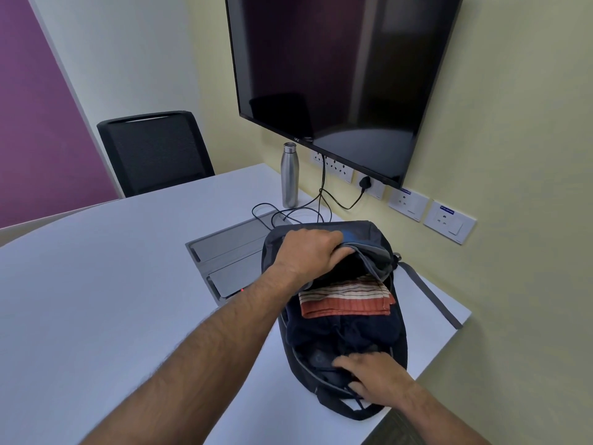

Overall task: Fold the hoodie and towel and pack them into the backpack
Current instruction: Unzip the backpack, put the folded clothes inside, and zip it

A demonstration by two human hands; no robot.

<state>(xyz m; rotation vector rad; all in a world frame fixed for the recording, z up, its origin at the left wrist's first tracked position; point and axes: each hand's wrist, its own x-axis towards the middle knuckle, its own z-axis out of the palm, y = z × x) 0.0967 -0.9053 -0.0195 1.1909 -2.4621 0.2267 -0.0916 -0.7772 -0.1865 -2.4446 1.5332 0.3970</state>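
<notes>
White table (96, 300): dark backpack (394, 345) lies open near its right edge. Inside, dark hoodie (346, 332), folds indistinct; striped orange towel (346, 300) folded on top, far end hidden under flap. Left hand (308, 255) grips flap, fingertips hidden. Right hand (375, 377) presses flat on near rim, fingers relaxed.
</notes>
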